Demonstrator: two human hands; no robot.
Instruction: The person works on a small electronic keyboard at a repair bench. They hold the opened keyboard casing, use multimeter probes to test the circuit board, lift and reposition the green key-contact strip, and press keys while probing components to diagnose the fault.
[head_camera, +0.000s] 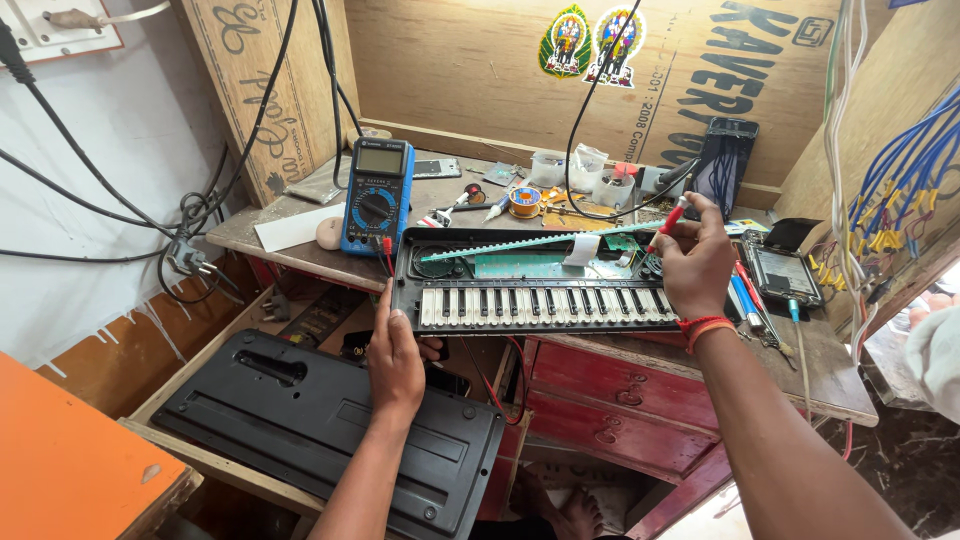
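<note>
Opened black electronic keyboard (540, 290), its top cover off so the green circuit board and a pale ribbon cable show behind the black and white keys, lies across the front edge of the worn wooden table (830, 380). At its right end the right hand (695, 265) pinches a red-tipped test probe (668, 225) in a narrow grip, tip down among the keyboard's inner parts; red thread bands circle the wrist. The left hand (395, 355) rests against the keyboard's left front corner, fingers curled at its edge; I cannot tell whether they clasp it. Below that hand the keyboard's black plastic back cover (330, 430) lies over an open drawer. Just behind the keyboard's left end a blue and black multimeter (377, 195) leans upright, red and black leads running from its foot. Farther back stand a solder reel (524, 201) and small clear plastic tubs (580, 168). On the plywood wall (460, 70) above, two oval yellow and green picture stickers (590, 42) sit side by side, with large dark stencilled lettering to their right.
</note>
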